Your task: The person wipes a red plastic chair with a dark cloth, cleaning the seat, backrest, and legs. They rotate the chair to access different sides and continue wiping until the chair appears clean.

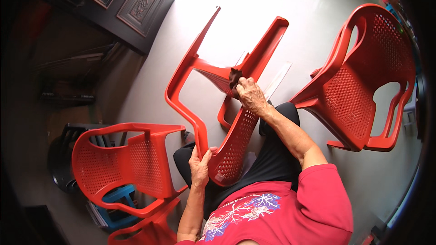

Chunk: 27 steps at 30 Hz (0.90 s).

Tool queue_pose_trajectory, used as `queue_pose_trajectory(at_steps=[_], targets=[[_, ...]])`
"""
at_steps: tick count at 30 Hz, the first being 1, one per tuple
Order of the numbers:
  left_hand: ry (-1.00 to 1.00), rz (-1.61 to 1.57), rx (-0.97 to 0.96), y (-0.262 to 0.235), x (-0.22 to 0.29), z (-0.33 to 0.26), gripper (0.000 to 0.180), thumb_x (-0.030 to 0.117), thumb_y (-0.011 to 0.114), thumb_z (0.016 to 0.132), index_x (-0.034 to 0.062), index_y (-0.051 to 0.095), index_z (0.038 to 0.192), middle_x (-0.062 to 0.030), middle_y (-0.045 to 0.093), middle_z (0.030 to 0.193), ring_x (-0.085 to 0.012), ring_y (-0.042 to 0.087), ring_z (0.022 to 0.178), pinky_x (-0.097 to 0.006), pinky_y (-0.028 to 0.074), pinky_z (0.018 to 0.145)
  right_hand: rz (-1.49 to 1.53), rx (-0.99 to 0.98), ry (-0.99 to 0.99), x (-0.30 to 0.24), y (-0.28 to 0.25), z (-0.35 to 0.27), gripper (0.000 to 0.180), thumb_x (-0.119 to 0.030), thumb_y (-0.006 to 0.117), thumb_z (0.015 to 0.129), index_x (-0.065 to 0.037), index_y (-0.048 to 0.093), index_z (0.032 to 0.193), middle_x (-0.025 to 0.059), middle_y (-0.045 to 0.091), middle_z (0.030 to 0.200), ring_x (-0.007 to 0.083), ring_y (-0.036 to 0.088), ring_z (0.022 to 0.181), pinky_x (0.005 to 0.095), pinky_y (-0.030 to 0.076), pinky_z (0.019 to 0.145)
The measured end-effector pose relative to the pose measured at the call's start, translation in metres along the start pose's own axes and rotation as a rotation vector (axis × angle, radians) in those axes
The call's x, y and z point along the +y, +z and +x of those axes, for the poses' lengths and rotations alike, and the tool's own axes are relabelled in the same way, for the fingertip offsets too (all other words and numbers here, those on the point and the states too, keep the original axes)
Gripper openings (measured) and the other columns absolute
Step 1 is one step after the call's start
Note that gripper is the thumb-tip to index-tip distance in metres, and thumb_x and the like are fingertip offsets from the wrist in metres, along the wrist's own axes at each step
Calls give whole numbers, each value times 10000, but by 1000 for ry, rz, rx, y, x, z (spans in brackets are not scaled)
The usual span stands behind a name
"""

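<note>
A red plastic armchair (232,154) lies tipped over against my lap, its legs pointing away from me. My left hand (200,168) is closed around its frame near the perforated panel. With my right hand (251,95) I press a dark brown cloth (235,78) onto the underside, where a leg meets the seat. The cloth is bunched up, and part of it is hidden under my fingers.
Another red armchair (347,104) stands to the right. On the left a further red chair (144,156) rests above more red chair parts (152,231), beside a blue plastic stool (120,199). A dark carved wooden door (141,7) is at the far left.
</note>
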<state>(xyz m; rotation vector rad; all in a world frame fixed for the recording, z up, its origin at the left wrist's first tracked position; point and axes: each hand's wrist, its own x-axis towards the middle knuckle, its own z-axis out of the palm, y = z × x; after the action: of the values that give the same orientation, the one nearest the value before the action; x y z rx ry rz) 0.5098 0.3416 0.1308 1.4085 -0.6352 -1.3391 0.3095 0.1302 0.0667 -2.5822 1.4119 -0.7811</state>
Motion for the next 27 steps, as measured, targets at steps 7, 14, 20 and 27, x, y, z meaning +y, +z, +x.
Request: queue_pose_trajectory(at_steps=[7, 14, 20, 27], targets=[[9, -147, 27, 1, 6, -1, 348, 42, 564, 914, 26, 495, 1255, -64, 628, 1043, -149, 633, 920, -261, 501, 844, 955, -12, -17, -109, -61, -37, 466, -19, 613, 709, 0, 509, 1163, 175, 563, 875, 356, 547, 876, 415, 467, 792], [131, 9, 2, -4, -8, 2, 485, 32, 589, 888, 30, 431, 1347, -22, 544, 1223, -99, 500, 1096, -245, 379, 973, 463, 64, -118, -174, -41, -27, 293, -191, 643, 777, -99, 568, 1045, 116, 483, 912, 283, 500, 830, 392, 433, 662], [-19, -52, -82, -4, 6, -2, 441, 72, 538, 936, 35, 403, 1355, -58, 623, 1108, -103, 556, 1010, -267, 444, 914, 421, -154, -137, -167, 12, 61, 84, -255, 637, 810, -196, 610, 863, 82, 463, 868, 271, 480, 825, 385, 440, 657], [-7, -58, -67, -5, -7, -5, 449, 69, 517, 944, 54, 377, 1370, -78, 654, 1039, -115, 601, 938, -266, 491, 848, 459, -389, 95, -186, 89, 153, 225, -318, 504, 902, -157, 547, 1053, 211, 450, 1108, 405, 464, 1001, 499, 457, 798]])
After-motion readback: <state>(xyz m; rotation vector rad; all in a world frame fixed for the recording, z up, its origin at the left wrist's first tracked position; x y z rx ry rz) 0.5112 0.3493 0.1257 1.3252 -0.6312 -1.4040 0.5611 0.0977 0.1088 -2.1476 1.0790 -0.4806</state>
